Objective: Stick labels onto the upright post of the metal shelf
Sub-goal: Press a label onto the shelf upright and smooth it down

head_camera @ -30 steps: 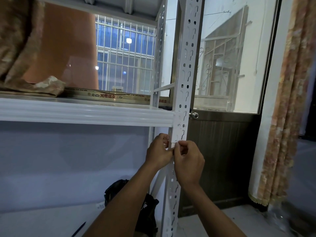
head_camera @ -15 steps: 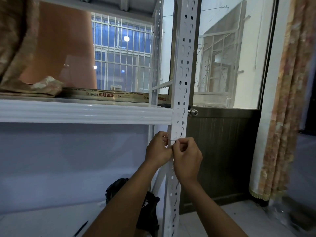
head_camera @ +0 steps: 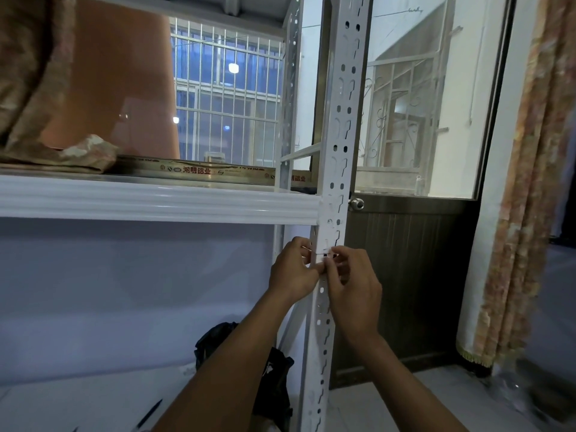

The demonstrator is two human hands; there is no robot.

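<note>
While both hands meet at 6 o'clock below the shelf beam (head_camera: 156, 199), the left hand (head_camera: 293, 272) and right hand (head_camera: 352, 288) pinch a small label (head_camera: 324, 256) against the upright post (head_camera: 341, 135); thin, limp and sticky, it looks best held by its edges.

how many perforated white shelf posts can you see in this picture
2. The front post runs the full height of the view, with the left hand and right hand working on it. The rear post stands behind it, leftward. Others may be out of view.
</note>
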